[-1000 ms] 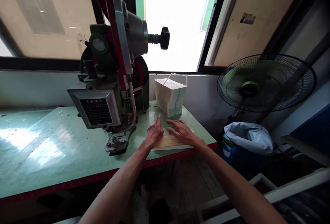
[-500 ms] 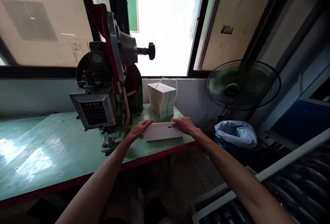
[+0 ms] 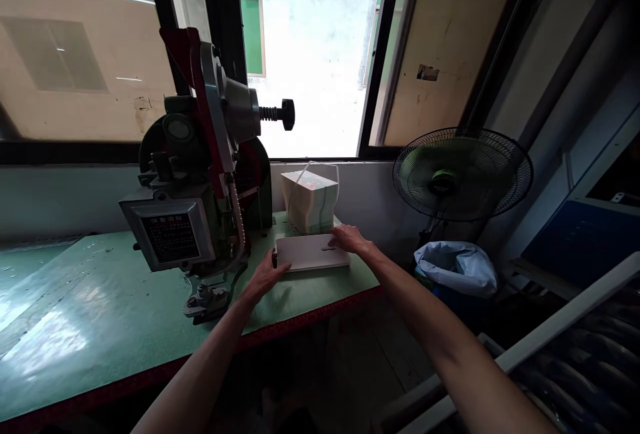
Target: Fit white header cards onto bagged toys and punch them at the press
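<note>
Left hand (image 3: pixel 267 273) and right hand (image 3: pixel 349 239) grasp a flat white rectangular block (image 3: pixel 306 253) near the glossy green surface (image 3: pixel 135 314)'s right corner; printed side now hidden, it seems flipped.

1. Surface (image 3: pixel 130 327) — green, glossy, red along the front edge (image 3: pixel 310 315), with bright glare at left.
2. Machine (image 3: pixel 175 234): rises from the surface toward the back.
3. Bundle (image 3: pixel 314 207): stands near the far edge, right of the machine.
4. White pad (image 3: pixel 305 254): just in front of the bundle — resting or lifted, unclear.
</note>
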A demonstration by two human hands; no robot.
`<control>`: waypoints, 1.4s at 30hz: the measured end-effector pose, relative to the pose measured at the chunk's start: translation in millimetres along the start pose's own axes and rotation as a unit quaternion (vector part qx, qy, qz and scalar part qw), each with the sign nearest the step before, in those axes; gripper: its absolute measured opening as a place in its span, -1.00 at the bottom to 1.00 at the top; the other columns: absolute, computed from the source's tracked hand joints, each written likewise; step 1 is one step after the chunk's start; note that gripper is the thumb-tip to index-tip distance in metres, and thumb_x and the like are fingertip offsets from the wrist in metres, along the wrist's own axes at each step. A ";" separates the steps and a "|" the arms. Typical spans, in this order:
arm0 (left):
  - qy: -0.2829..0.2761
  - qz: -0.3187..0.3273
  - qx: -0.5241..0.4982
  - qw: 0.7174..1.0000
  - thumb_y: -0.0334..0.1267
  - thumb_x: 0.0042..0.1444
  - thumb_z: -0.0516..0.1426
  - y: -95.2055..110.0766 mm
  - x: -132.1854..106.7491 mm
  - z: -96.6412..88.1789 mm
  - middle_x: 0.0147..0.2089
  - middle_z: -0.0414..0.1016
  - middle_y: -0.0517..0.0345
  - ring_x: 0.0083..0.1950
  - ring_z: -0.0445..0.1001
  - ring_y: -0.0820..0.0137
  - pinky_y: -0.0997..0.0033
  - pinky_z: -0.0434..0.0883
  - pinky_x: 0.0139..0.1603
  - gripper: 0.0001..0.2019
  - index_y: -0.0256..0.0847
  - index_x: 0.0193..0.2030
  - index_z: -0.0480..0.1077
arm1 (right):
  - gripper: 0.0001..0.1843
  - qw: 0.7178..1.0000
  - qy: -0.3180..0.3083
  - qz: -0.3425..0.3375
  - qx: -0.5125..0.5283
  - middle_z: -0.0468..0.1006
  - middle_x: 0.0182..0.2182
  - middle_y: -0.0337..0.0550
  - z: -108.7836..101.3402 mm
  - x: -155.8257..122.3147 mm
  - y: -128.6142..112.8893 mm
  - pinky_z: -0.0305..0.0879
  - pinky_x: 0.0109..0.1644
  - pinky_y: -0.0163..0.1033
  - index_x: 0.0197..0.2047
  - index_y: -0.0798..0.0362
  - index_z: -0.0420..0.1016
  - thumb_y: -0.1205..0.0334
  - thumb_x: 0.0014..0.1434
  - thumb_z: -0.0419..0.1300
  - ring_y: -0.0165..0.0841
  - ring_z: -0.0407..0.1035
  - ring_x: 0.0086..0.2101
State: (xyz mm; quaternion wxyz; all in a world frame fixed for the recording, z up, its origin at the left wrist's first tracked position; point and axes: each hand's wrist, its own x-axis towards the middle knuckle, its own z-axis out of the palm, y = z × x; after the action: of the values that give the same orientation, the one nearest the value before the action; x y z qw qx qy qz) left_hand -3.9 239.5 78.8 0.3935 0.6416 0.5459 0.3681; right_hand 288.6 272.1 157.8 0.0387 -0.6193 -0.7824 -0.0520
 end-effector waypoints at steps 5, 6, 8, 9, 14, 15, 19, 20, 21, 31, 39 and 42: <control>0.024 0.008 0.043 0.999 -0.08 0.19 0.19 6.7 -12.8 9.2 0.40 0.37 -0.25 0.35 0.42 0.03 0.11 0.40 0.29 -0.25 -0.27 0.46 0.08 | -0.58 1.000 0.016 -0.004 0.018 0.64 0.03 -0.01 6.8 2.5 2.3 0.39 0.02 -0.14 0.15 -0.10 0.57 0.09 0.22 0.31 -0.02 0.52 0.02; 0.026 0.012 0.052 0.998 -0.07 0.19 0.18 9.3 -16.4 10.9 0.40 0.37 -0.25 0.35 0.42 0.02 0.11 0.40 0.28 -0.26 -0.27 0.45 0.09 | -0.53 0.999 0.022 -0.007 0.023 0.63 0.05 -0.01 7.6 1.2 2.6 0.38 0.04 -0.14 0.18 -0.09 0.55 0.08 0.21 0.33 -0.04 0.51 0.04; 0.026 0.026 0.062 0.997 -0.06 0.20 0.17 12.8 -22.7 14.0 0.40 0.38 -0.25 0.34 0.43 0.01 0.10 0.42 0.27 -0.27 -0.26 0.45 0.11 | -0.43 0.999 0.037 -0.016 0.031 0.59 0.12 0.00 8.4 -4.3 3.8 0.35 0.12 -0.13 0.25 -0.07 0.48 0.09 0.18 0.38 -0.05 0.46 0.10; 0.030 0.030 0.064 0.997 -0.06 0.20 0.17 13.2 -25.3 15.5 0.40 0.37 -0.25 0.34 0.43 0.01 0.09 0.42 0.27 -0.28 -0.26 0.44 0.11 | -0.37 0.998 0.048 -0.019 0.035 0.56 0.17 -0.01 8.5 -8.7 4.9 0.33 0.17 -0.11 0.28 -0.07 0.44 0.10 0.16 0.39 -0.06 0.42 0.15; 0.084 0.042 0.085 0.992 -0.07 0.19 0.14 2.2 -36.8 20.5 0.51 0.16 -0.31 0.53 0.14 -0.02 -0.05 0.19 0.47 -0.23 -0.29 0.48 0.01 | -0.45 0.992 0.104 0.000 0.070 0.47 0.27 -0.04 8.9 -45.2 17.8 0.32 0.20 -0.12 0.31 -0.03 0.37 0.09 0.28 0.29 -0.14 0.33 0.23; 0.087 0.052 0.089 0.991 -0.07 0.19 0.13 -1.2 -39.6 21.1 0.53 0.12 -0.30 0.55 0.09 0.00 -0.06 0.14 0.49 -0.22 -0.28 0.49 -0.01 | -0.52 0.989 0.116 0.017 0.089 0.51 0.23 -0.05 8.0 -52.7 21.3 0.34 0.17 -0.13 0.26 -0.03 0.42 0.07 0.33 0.24 -0.15 0.36 0.21; 0.096 0.091 0.104 0.986 -0.09 0.21 0.08 -11.1 -49.6 24.2 0.52 0.13 -0.25 0.55 0.12 0.05 -0.02 0.12 0.52 -0.26 -0.29 0.48 0.00 | -0.63 0.971 0.180 0.072 0.139 0.60 0.12 -0.06 -9.0 -63.5 27.5 0.36 0.14 -0.15 0.14 -0.01 0.52 0.01 0.38 0.16 -0.15 0.44 0.14; 0.102 0.095 0.109 0.984 -0.11 0.22 0.07 -12.2 -50.9 25.2 0.51 0.14 -0.27 0.54 0.13 0.05 -0.01 0.14 0.51 -0.27 -0.32 0.47 0.01 | -0.62 0.968 0.196 0.072 0.137 0.60 0.12 -0.05 -17.5 -59.1 25.5 0.36 0.15 -0.16 0.15 0.00 0.52 0.00 0.39 0.15 -0.16 0.44 0.14; 0.106 0.097 0.113 0.983 -0.12 0.22 0.07 -12.9 -51.7 26.1 0.51 0.15 -0.29 0.53 0.14 0.05 0.01 0.15 0.51 -0.27 -0.36 0.47 0.02 | -0.60 0.966 0.209 0.068 0.134 0.60 0.13 -0.05 -27.5 -51.6 21.8 0.35 0.16 -0.17 0.17 0.00 0.51 -0.01 0.39 0.14 -0.16 0.44 0.15; 0.117 0.096 0.097 0.984 -0.21 0.19 0.09 -17.1 -52.1 27.8 0.50 0.19 -0.27 0.52 0.18 0.07 0.03 0.19 0.49 -0.31 -0.33 0.45 0.08 | -0.37 0.984 0.148 0.098 0.015 0.60 0.10 0.14 -104.2 83.0 -39.6 0.39 0.06 -0.14 0.15 0.07 0.54 -0.28 0.33 0.12 -0.07 0.48 0.09; 0.101 0.093 0.067 0.988 -0.17 0.19 0.10 -17.1 -53.9 29.7 0.53 0.14 -0.20 0.55 0.11 0.05 0.01 0.31 0.41 -0.28 -0.24 0.48 0.06 | -0.47 0.989 0.108 0.095 -0.034 0.64 0.03 0.20 -101.8 107.8 -37.7 0.39 0.04 -0.07 0.00 0.09 0.66 -0.18 0.35 0.12 0.00 0.52 0.03; 0.101 0.094 0.070 0.988 -0.18 0.19 0.10 -18.4 -54.1 30.2 0.53 0.15 -0.19 0.57 0.07 0.05 -0.01 0.29 0.43 -0.28 -0.23 0.48 0.07 | -0.46 0.990 0.094 0.091 -0.050 0.62 0.06 0.18 -107.1 109.4 -36.8 0.40 0.03 -0.07 0.04 0.06 0.66 -0.18 0.36 0.09 -0.01 0.52 0.03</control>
State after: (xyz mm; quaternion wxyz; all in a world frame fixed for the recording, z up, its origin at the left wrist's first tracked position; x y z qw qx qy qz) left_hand 8.6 184.5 47.2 0.2544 0.6755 0.5443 0.4275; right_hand 227.2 355.4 276.5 0.0853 -0.6814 -0.7123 -0.1452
